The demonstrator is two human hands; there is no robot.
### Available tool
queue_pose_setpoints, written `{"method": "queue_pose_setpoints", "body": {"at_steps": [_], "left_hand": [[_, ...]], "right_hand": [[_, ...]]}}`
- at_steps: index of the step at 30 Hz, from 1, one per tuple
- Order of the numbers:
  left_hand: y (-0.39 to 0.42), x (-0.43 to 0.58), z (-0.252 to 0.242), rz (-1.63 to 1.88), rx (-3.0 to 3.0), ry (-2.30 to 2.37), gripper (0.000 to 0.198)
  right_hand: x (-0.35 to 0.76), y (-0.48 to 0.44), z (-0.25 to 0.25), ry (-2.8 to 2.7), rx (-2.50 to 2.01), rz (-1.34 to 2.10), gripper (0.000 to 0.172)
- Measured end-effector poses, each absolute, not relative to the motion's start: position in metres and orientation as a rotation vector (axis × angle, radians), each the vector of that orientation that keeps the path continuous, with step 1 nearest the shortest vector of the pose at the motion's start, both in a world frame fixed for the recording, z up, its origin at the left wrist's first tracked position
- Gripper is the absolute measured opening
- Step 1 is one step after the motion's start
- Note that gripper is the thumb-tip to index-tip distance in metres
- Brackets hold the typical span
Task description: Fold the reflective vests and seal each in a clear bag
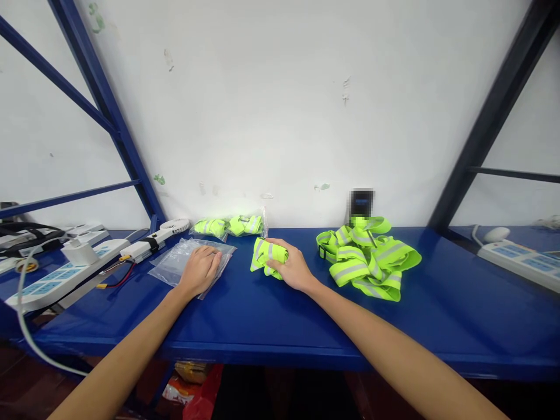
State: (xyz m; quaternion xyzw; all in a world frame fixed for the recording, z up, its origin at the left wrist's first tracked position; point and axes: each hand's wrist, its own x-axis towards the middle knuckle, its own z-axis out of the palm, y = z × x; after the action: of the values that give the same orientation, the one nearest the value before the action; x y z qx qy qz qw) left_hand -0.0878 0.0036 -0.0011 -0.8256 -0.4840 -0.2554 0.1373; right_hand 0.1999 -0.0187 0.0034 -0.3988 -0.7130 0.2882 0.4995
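My right hand (294, 267) grips a rolled, fluorescent yellow-green reflective strap (270, 256) with silver stripes, thumb in front and fingers behind. It is at the middle of the blue table. To the left, my left hand (200, 269) rests on a small stack of clear plastic bags (174, 261), its fingers bent and close together on the top bag. Right of my right hand lies a loose heap of the same reflective straps (370, 262), with a black buckle at its left side. Two packed clear bags with rolled straps (231, 226) sit against the wall.
Power strips (65, 274) with a white cable, a small white fan (175, 225) and a battery pack with red-black leads crowd the left. Another power strip (522, 262) lies far right. A pixelated dark object (362, 202) stands behind the heap. Blue frame posts (109, 116) flank the table.
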Motion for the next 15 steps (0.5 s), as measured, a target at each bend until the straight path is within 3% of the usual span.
{"method": "queue_pose_setpoints", "body": {"at_steps": [4,10,15], "left_hand": [[0.003,-0.070,0.005,-0.937,-2.364,-1.309,0.039],[0.007,-0.017,0.015,-1.290,-2.563,-1.007,0.016],[0.004,-0.012,0.012,-1.233,-2.623,-0.839,0.018]], "right_hand": [[0.198,-0.017,0.000,-1.705,-0.962,0.700,0.052],[0.202,-0.005,-0.003,-1.578,-0.982,0.553,0.050],[0.214,0.003,-0.004,-1.470,-1.040,0.497,0.050]]}}
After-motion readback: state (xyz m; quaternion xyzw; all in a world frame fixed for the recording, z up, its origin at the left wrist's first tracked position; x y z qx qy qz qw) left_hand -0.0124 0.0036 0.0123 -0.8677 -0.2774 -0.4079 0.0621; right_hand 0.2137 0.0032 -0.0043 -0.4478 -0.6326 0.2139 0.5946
